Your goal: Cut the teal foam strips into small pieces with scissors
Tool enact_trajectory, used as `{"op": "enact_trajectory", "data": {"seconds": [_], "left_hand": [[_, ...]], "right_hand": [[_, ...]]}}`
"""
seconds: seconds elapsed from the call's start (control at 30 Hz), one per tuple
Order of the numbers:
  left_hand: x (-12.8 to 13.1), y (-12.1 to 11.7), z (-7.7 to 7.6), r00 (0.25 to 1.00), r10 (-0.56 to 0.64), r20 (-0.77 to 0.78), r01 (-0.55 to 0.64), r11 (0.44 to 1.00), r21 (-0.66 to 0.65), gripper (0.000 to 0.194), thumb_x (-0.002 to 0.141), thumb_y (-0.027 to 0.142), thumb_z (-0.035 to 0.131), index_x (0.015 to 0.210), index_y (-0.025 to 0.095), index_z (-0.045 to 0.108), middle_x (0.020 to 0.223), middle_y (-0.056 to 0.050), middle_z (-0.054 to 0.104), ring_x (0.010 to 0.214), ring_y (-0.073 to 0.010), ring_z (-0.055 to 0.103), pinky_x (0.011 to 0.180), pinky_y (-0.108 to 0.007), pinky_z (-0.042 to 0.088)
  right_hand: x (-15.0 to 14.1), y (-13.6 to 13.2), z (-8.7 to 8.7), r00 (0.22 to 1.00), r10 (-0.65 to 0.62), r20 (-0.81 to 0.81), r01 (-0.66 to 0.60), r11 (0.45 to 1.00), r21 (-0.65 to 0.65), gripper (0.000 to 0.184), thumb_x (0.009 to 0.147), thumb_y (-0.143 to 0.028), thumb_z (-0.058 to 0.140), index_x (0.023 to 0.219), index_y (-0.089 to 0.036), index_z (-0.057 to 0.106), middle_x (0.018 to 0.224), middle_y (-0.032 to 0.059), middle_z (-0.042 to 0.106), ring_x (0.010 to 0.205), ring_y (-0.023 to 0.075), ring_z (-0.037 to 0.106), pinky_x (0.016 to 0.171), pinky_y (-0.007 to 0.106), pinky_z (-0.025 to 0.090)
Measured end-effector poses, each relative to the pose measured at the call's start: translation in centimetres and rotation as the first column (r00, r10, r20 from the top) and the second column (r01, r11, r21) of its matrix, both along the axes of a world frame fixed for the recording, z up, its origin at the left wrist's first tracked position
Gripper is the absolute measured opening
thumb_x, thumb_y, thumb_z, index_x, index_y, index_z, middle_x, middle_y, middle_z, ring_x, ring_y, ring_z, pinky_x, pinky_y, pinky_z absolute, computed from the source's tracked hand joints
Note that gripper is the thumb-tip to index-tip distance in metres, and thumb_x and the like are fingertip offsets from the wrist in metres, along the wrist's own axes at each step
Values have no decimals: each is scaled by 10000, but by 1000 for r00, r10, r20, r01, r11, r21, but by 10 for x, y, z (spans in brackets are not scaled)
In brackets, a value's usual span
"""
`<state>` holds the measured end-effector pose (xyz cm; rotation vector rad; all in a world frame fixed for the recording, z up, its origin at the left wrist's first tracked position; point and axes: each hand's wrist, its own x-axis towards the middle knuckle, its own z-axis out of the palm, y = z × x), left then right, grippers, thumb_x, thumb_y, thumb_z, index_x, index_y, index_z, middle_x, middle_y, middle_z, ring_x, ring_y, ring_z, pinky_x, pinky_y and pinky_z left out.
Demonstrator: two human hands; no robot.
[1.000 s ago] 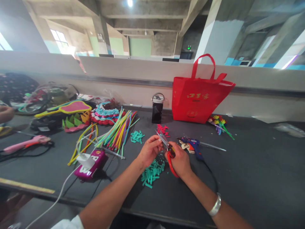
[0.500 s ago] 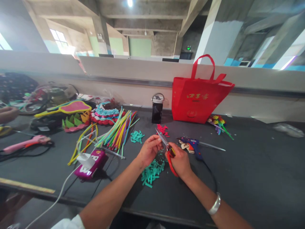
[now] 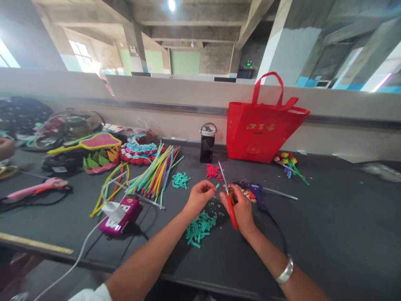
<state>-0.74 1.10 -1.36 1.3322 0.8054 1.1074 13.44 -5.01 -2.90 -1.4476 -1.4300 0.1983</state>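
Observation:
My left hand pinches a small teal strip piece between thumb and fingertips. In my right hand is a pair of red-handled scissors, its blades pointing up and away from me, a little right of the teal piece. Below my hands lies a pile of teal strips, with tiny teal scraps scattered beside it. A smaller teal pile sits farther off to the left. Just beyond the hands is a heap of small red pieces.
A blue glue gun lies right of my right hand. Behind stand a dark tumbler and a red bag. Leftward are colourful pipe-cleaner-like sticks, a purple power strip and a pink glue gun. Another person's hand shows at far left.
The scissors have moved right, away from my left hand, and their blades now point more upright. A small teal piece now shows at my left fingertips.

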Motion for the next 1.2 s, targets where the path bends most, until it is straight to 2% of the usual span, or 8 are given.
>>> {"op": "enact_trajectory", "data": {"seconds": [0.17,0.37,0.43,0.5,0.63,0.9,1.03,1.2], "left_hand": [[3,-4,-3,957,37,-286,34,970,241,78,684,212,604,643,155,569,578,36,529,544,-84,437,540,-210,330],[4,-7,-7,936,8,-351,109,944,311,98,707,208,573,627,157,554,577,37,527,558,-86,435,564,-213,339],[5,-6,-9,947,-49,-316,133,960,248,96,694,222,592,634,154,559,587,35,531,560,-87,434,565,-217,341],[4,-6,-8,962,-134,-239,166,979,119,100,684,243,603,655,153,574,591,35,526,552,-88,432,554,-219,337],[1,-5,0,964,-258,-58,250,961,-115,99,678,237,591,698,146,627,601,27,536,544,-87,441,554,-222,344],[-2,-5,0,935,-354,38,354,912,-207,132,642,258,699,657,136,652,539,18,542,491,-69,425,515,-212,313],[-2,-4,1,937,-329,116,349,898,-267,137,630,244,720,651,135,639,543,21,537,488,-67,443,521,-210,345],[-4,0,8,911,-150,385,266,926,-268,121,659,215,707,692,149,611,547,38,515,500,-70,457,561,-219,395]], "right_hand": [[2,1,-1,993,10,-120,-11,1000,-2,370,807,-392,621,1111,-188,572,874,29,665,746,162,622,722,282,503],[5,6,-7,978,58,-201,-58,998,6,375,803,-359,615,1130,-186,562,867,28,653,745,160,619,737,295,509],[4,6,-6,975,70,-213,-70,998,6,363,804,-336,607,1131,-185,559,900,37,653,764,161,620,744,298,510],[3,5,-4,972,73,-221,-73,997,9,349,802,-322,603,1121,-186,564,874,29,645,750,156,615,726,289,512],[2,3,2,957,100,-272,-100,995,14,344,798,-324,600,1109,-184,563,813,9,625,670,133,594,641,254,506],[4,1,4,927,220,-304,-243,969,-39,362,815,-363,582,1133,-193,547,830,10,620,629,120,573,580,230,485],[3,0,3,940,190,-282,-211,977,-43,370,829,-386,579,1148,-201,539,801,0,611,619,120,565,602,239,491],[0,-1,5,984,129,-125,-136,989,-51,353,845,-397,559,1129,-188,545,839,24,638,689,148,598,679,268,498]]}}
